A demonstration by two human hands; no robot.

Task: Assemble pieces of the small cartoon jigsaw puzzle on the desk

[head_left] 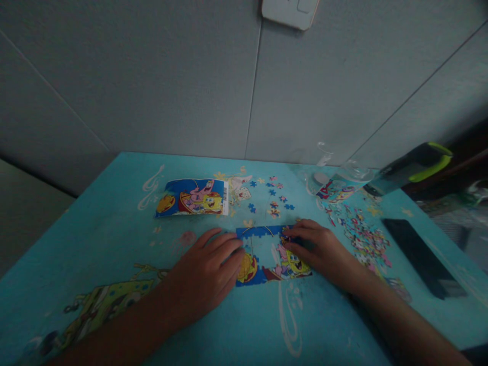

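A partly assembled jigsaw puzzle [247, 277] lies flat on the table, its blue border joined round an open middle. It shows a yellow burger shape at the left and a yellow cartoon character at the right. My left hand [213, 264] rests on the puzzle's left edge, fingers stretched out and holding nothing. At the upper right corner, my right hand [314, 246] has thumb and fingertips closed on a puzzle piece [284, 238], partly hidden by the fingers. Behind the puzzle lies a printed picture sheet [194, 197] with a matching design.
Several loose blue and pink pieces [272, 192] lie beyond the puzzle. To the right are a heap of mixed pieces [366, 239], a tipped clear plastic container [343, 185], a dark bottle [409, 168] and a black flat object [421, 256]. A grey wall [183, 91] borders the table's back.
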